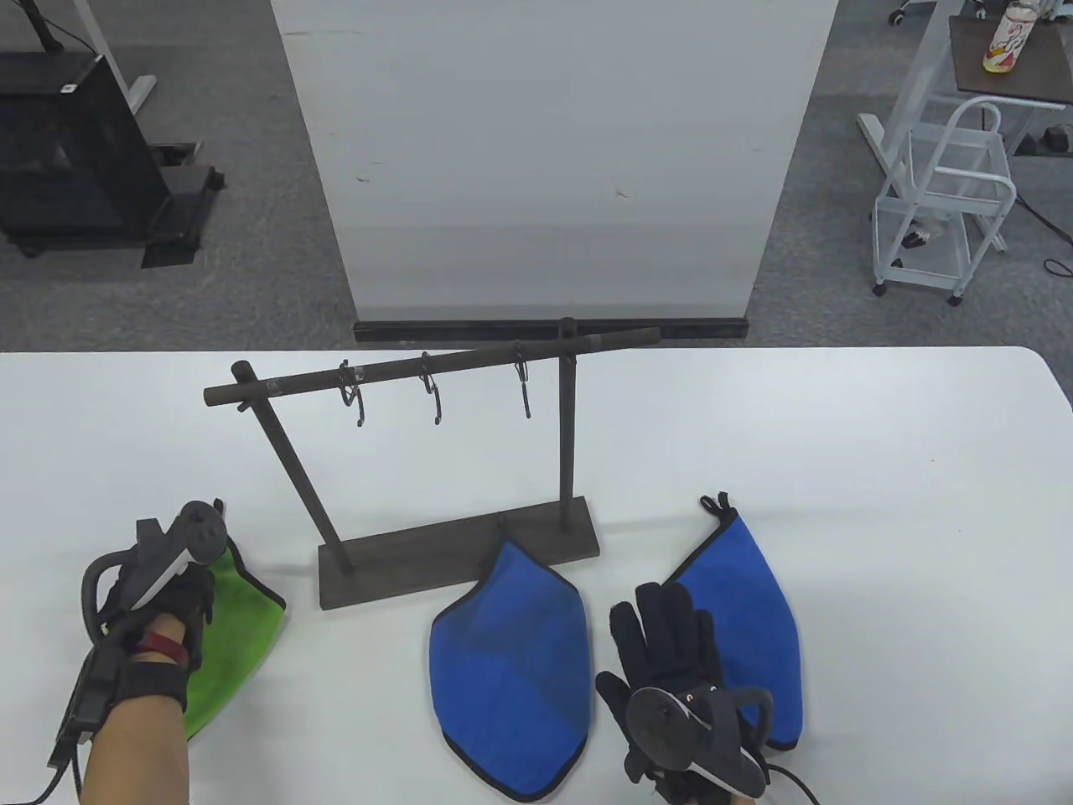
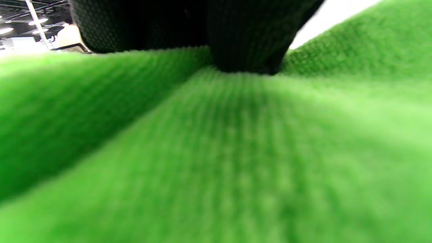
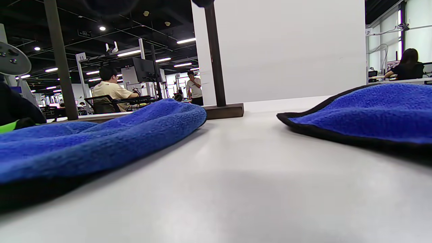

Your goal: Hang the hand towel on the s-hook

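A dark wooden rack (image 1: 457, 549) stands mid-table, and its bar carries three S-hooks: left (image 1: 353, 398), middle (image 1: 432, 396) and right (image 1: 524, 384), all bare. A green towel (image 1: 239, 641) lies at the front left. My left hand (image 1: 189, 591) is on top of it. In the left wrist view my gloved fingers (image 2: 243, 40) dig into the green towel (image 2: 216, 152), which bunches around them. Two blue towels lie flat on the table, one (image 1: 511, 671) before the rack base and one (image 1: 746, 612) to its right. My right hand (image 1: 662, 625) rests open and flat on the table between them, holding nothing.
The right blue towel has a black loop (image 1: 715, 503) at its far tip. The right wrist view shows both blue towels, left (image 3: 101, 135) and right (image 3: 371, 111), and the rack's base (image 3: 224, 110). A white panel (image 1: 553, 159) stands behind the table (image 1: 880, 470).
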